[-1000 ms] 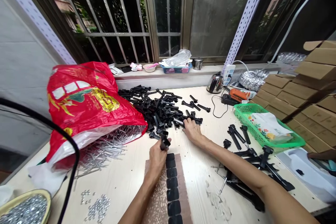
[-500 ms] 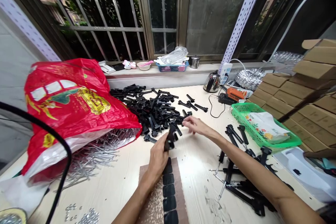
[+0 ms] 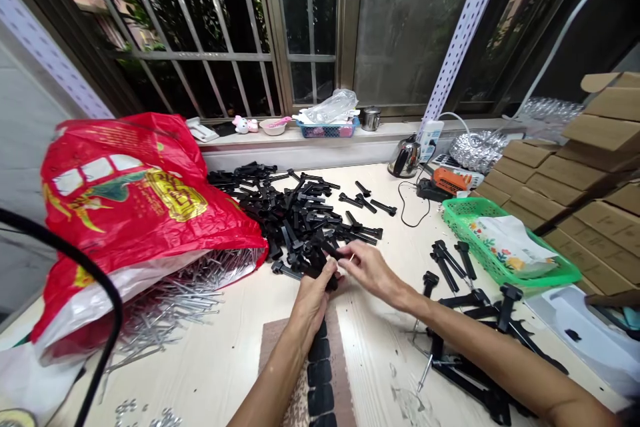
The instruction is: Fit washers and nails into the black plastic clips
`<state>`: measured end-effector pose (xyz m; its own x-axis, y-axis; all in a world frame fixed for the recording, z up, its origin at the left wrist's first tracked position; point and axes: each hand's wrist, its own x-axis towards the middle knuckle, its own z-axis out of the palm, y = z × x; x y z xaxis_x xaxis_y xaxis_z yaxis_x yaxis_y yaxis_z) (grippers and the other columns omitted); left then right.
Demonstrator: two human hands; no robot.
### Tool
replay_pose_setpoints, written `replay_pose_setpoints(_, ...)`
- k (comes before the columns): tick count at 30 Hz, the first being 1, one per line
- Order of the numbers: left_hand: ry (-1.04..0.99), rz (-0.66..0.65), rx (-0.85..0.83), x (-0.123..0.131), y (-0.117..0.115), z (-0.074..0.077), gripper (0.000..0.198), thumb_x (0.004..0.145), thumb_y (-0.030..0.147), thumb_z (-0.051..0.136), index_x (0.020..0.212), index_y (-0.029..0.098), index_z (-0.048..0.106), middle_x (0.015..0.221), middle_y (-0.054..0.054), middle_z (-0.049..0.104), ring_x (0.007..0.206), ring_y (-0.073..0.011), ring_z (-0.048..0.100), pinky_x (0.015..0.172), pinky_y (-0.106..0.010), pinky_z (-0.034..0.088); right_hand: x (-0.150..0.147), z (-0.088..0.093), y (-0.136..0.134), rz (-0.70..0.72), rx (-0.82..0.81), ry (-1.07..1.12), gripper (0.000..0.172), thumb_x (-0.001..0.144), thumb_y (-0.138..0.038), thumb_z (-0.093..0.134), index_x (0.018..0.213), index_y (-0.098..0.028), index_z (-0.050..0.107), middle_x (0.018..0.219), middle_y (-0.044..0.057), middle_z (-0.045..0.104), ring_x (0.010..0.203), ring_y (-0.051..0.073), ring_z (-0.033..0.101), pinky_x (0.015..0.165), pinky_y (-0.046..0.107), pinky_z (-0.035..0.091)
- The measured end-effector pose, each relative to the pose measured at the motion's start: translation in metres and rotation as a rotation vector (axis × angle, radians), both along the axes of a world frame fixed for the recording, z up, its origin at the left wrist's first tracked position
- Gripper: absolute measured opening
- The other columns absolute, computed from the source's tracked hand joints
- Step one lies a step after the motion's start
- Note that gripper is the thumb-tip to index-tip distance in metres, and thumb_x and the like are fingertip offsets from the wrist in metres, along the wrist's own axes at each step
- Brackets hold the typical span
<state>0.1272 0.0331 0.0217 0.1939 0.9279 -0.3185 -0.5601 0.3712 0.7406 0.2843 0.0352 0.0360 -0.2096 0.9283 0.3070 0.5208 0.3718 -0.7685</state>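
Note:
My left hand [image 3: 314, 295] is closed around a dark black plastic part [image 3: 316, 259], over the near edge of the loose pile. Beside it, my right hand [image 3: 373, 273] pinches a short black plastic bar [image 3: 332, 251] against the same part; the fingers partly hide where the two meet. Behind the hands lies a heap of black plastic pieces [image 3: 287, 203], bars with a wider head. Below my left hand, a row of black pads [image 3: 320, 373] runs along a brown strip [image 3: 345, 360] on the table.
A red bag [image 3: 125, 180] spills long metal screws [image 3: 165, 313] at the left. Black pieces with metal rods [image 3: 470, 353] lie under my right forearm. A green basket [image 3: 530, 277], cardboard boxes [image 3: 575, 177] and a kettle [image 3: 404, 159] stand to the right. A black cable [image 3: 113, 287] crosses the left foreground.
My right hand has moved in from the pile to my left hand and now pinches a black bar. My left hand has tilted its part forward and lower.

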Motion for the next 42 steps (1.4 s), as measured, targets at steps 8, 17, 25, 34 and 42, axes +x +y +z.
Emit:
replay_pose_setpoints(8,0.177,-0.034,0.001,-0.013,0.001,0.002,0.038,0.057,0.027,0.083,0.086,0.015,0.062,0.076,0.0,0.065,0.064,-0.0124,0.063,0.069,-0.029,0.053,0.029,-0.002,0.098,-0.467,-0.29,-0.308,0.031,0.089,-0.036,0.047,0.109,-0.017,0.061,0.101,0.009,0.065,0.097,0.022,0.06,0.082,0.034,0.044)
replay_pose_setpoints(17,0.119,0.008,0.09,-0.03,-0.004,0.002,0.045,0.063,0.018,0.074,0.106,0.018,0.058,0.073,0.005,0.058,0.058,-0.0085,0.058,0.07,-0.029,0.052,0.035,-0.004,0.12,-0.56,-0.306,-0.186,0.052,0.08,-0.025,0.056,0.129,-0.015,0.042,0.097,0.009,0.064,0.093,0.022,0.062,0.081,0.035,0.049)
replay_pose_setpoints(25,-0.028,0.022,0.244,-0.04,-0.033,0.009,0.049,0.065,0.016,0.075,0.111,0.018,0.06,0.11,-0.007,0.067,0.097,-0.0196,0.064,0.098,-0.039,0.042,-0.047,0.019,-0.016,-0.097,-0.052,0.74,0.031,0.081,-0.038,0.063,0.104,-0.021,0.051,0.109,0.008,0.062,0.098,0.019,0.062,0.09,0.039,0.051)
replay_pose_setpoints(34,0.309,0.23,0.42,-0.088,-0.09,0.026,0.047,0.068,0.024,0.074,0.113,0.022,0.062,0.126,-0.006,0.06,0.123,-0.0233,0.049,0.108,-0.04,0.033,-0.122,-0.008,-0.07,0.149,0.078,0.447,0.024,0.088,-0.04,0.052,0.104,-0.023,0.059,0.119,0.008,0.057,0.118,0.02,0.05,0.102,0.039,0.039)
replay_pose_setpoints(42,0.581,0.437,0.309,-0.135,-0.124,0.011,0.028,0.066,0.026,0.074,0.093,0.019,0.069,0.099,-0.006,0.07,0.101,-0.0248,0.062,0.099,-0.044,0.041,-0.164,-0.008,-0.102,0.235,0.082,0.188,0.016,0.085,-0.024,0.047,0.093,-0.022,0.061,0.097,0.006,0.057,0.094,0.018,0.056,0.086,0.032,0.045)
